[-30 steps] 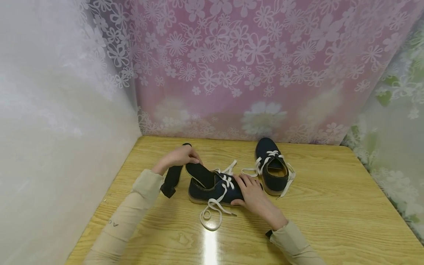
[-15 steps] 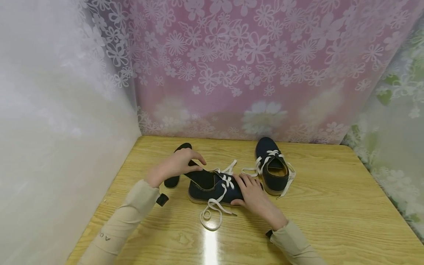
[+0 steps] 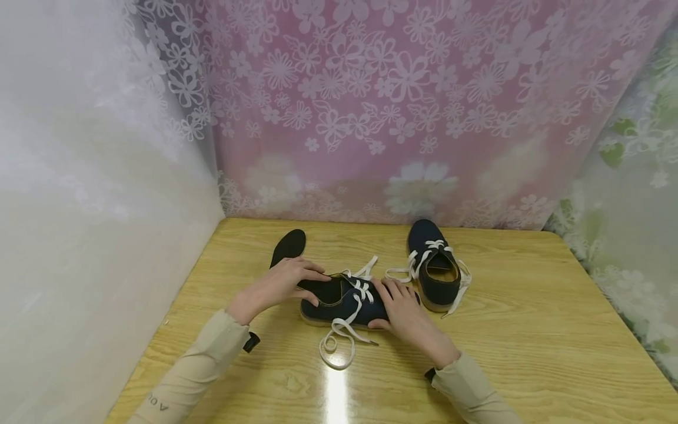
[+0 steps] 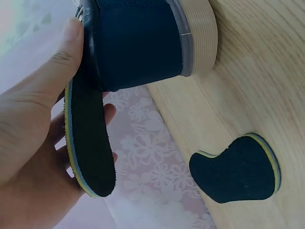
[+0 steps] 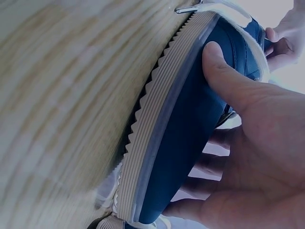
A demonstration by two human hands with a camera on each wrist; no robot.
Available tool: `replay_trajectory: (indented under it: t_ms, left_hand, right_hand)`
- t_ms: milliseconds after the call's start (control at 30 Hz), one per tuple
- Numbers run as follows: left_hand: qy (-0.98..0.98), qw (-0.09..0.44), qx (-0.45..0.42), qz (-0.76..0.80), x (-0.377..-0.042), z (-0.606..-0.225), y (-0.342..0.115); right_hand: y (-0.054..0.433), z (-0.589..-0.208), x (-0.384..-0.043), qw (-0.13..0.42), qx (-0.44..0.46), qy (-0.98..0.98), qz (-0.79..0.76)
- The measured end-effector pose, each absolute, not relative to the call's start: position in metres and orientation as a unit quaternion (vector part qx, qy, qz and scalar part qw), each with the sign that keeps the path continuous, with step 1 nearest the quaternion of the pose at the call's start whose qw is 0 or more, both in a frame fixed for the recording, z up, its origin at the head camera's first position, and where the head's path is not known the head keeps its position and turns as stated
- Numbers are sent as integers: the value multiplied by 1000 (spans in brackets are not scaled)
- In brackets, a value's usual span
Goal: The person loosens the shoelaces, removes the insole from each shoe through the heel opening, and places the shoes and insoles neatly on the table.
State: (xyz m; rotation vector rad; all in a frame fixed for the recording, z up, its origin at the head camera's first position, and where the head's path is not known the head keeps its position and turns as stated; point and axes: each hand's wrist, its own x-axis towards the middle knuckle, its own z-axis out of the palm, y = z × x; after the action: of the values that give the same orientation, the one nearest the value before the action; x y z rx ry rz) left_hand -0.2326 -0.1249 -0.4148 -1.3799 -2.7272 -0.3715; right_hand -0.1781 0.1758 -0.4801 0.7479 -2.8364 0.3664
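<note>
A navy lace-up shoe (image 3: 365,313) lies on its sole, toe to the right, with untied white laces. A black insole (image 4: 88,138) with a yellow and blue edge is partly inside it, and its heel end sticks out behind the shoe's heel. My left hand (image 3: 283,287) grips this insole, thumb on one side and fingers on the other. My right hand (image 3: 408,318) holds the shoe's toe, with the thumb on the near side and the fingers over the far side. The insole's front part is hidden inside the shoe.
A second navy shoe (image 3: 424,235) stands at the back right, its laces loose. Another black insole (image 3: 289,246) lies on the wooden table (image 3: 529,330) behind my left hand. A pink floral curtain (image 3: 328,106) hangs along the table's back edge.
My left hand has let its pinch on the raised insole end loosen, then moved lower and regripped. The insole now sits lower at the shoe's opening. My right hand has stayed put.
</note>
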Motion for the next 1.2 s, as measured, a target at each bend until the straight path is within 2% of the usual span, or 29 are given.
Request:
replay_trajectory:
  t_ms: [267,700,1200]
  left_hand:
    - [-882,56,-453,-116,-235,-418,-131]
    - [-894,31,-427,-133,-239,-398,-152]
    - [-899,32,-395,-187,-235,-382,-179]
  right_hand:
    - [177,-482,-178,103,259,-951,131]
    - [177,-480,-179,81,249,-957,127]
    - [176,-481,-178,94,252,-955,124]
